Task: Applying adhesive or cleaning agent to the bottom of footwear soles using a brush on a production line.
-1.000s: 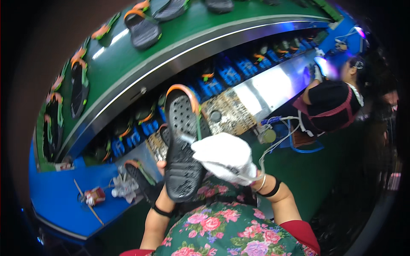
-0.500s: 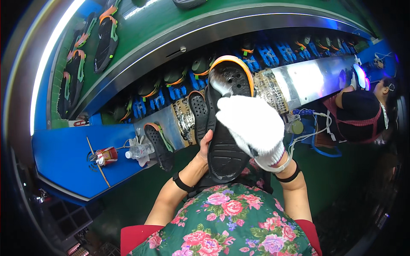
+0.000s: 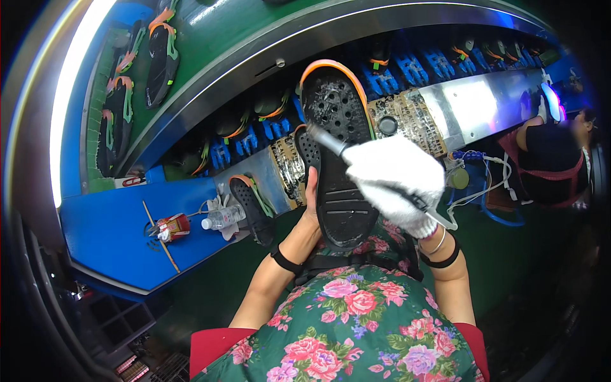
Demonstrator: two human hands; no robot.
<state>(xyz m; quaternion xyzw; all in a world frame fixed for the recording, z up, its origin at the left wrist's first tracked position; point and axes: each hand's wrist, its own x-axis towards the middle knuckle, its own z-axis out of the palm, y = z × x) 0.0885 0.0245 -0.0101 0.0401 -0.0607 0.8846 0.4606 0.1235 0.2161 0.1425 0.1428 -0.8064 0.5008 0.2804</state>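
Note:
My bare left hand (image 3: 311, 194) grips the left edge of a long black shoe sole (image 3: 344, 207), its thumb showing and the other fingers hidden beneath. The sole is pitted with holes at its far end, where an orange rim curves round it. A second dark, perforated piece (image 3: 309, 151) shows along its left side; whether I hold that too is unclear. My right hand (image 3: 398, 181), in a white knitted glove, is closed round a brush (image 3: 328, 139) with a metal collar. The brush's tip lies over the sole's left edge, just below the holes.
On the blue table (image 3: 114, 242) at left are a red container (image 3: 172, 228), a thin stick and a clear bottle (image 3: 223, 217). Another perforated sole (image 3: 251, 210) leans at its edge. Shoes on blue holders line the conveyor (image 3: 464, 105). A co-worker (image 3: 554, 159) sits at right.
The gloved hand has moved back from the sole's far end, so the brush and the holes now show. The whitish wet patch there no longer stands out. The view has shifted slightly.

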